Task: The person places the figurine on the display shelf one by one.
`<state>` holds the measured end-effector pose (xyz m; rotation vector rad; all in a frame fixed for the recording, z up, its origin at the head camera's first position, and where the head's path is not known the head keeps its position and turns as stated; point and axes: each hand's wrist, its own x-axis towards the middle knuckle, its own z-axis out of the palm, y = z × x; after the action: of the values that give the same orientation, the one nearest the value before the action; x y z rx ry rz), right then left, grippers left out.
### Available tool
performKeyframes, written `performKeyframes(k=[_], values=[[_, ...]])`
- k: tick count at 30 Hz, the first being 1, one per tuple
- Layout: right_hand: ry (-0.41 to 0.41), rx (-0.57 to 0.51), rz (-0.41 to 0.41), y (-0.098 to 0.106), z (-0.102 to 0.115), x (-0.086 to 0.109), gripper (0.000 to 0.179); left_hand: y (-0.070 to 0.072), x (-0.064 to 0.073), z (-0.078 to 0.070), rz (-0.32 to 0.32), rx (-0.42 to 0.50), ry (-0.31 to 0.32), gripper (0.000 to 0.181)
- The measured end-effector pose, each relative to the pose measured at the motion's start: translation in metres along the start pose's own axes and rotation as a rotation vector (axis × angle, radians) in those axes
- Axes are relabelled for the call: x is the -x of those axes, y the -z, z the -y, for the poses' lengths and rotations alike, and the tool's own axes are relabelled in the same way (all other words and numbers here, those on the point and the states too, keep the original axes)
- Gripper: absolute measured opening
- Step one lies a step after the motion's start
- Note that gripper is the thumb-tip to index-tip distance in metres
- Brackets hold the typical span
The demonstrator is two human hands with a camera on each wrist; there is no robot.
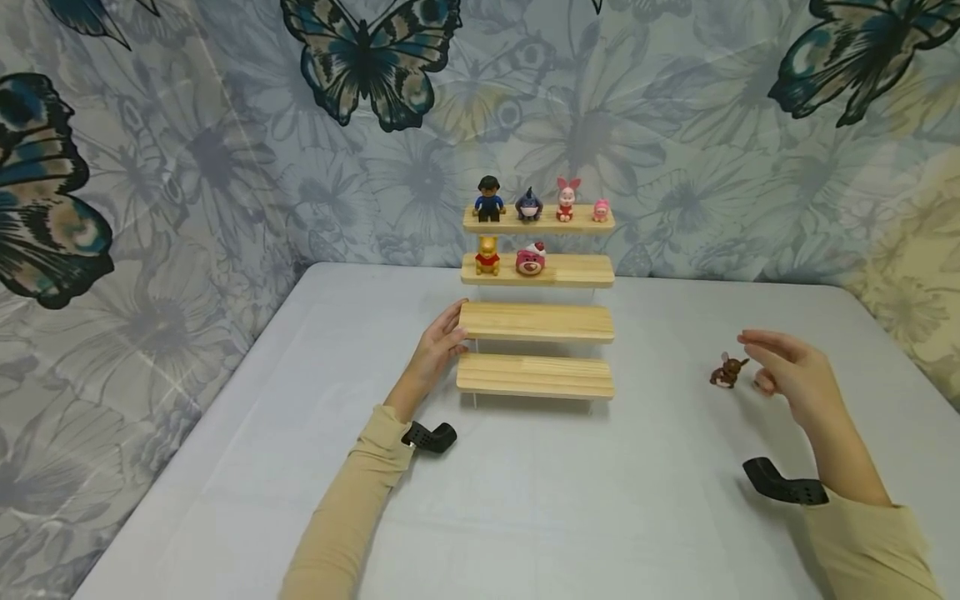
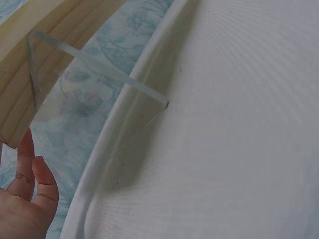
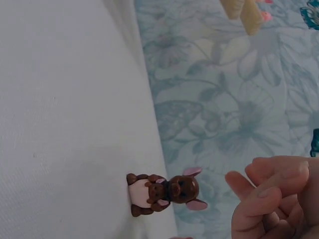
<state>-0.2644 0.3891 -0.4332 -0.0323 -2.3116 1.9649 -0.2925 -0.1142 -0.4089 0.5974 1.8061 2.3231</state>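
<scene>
A tiered wooden display shelf on clear supports stands on the white table. At the left end of its third board from the top, my left hand grips the edge; in the left wrist view fingertips lie at the board's corner. On the right part of the table stands a brown kangaroo figurine with pink ears and a small one at its front. Just right of it hovers my right hand, fingers loosely bent and holding nothing. The right wrist view shows a gap between the kangaroo and the fingers.
The top board holds a dark-haired figure, a blue-grey donkey, a pink piglet and a small pink figure. Below stand a yellow bear and a pink bear. Butterfly-patterned cloth backs the table.
</scene>
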Motion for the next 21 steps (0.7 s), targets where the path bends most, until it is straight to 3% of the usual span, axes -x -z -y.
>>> performKeyframes(k=[3, 6, 10, 14, 17, 21], values=[[0.026, 0.145, -0.027, -0.002, 0.001, 0.001, 0.049, 0.0, 0.0, -0.002, -0.006, -0.001, -0.003, 0.052], [0.037, 0.216, -0.032, -0.005, 0.001, 0.001, 0.049, -0.001, 0.0, -0.003, -0.015, -0.003, -0.003, 0.052], [0.013, 0.318, -0.025, -0.018, 0.022, 0.014, 0.036, 0.005, -0.004, 0.007, -0.025, -0.001, -0.007, 0.053], [-0.016, 0.456, 0.034, -0.034, 0.05, 0.03, 0.034, 0.004, -0.004, 0.008, -0.02, 0.01, -0.001, 0.052], [-0.024, 0.547, 0.082, -0.037, 0.055, 0.033, 0.046, -0.001, -0.001, 0.001, -0.013, -0.004, 0.008, 0.052], [-0.016, 0.589, 0.094, -0.038, 0.055, 0.033, 0.047, -0.003, 0.001, -0.003, -0.021, -0.017, 0.015, 0.053]])
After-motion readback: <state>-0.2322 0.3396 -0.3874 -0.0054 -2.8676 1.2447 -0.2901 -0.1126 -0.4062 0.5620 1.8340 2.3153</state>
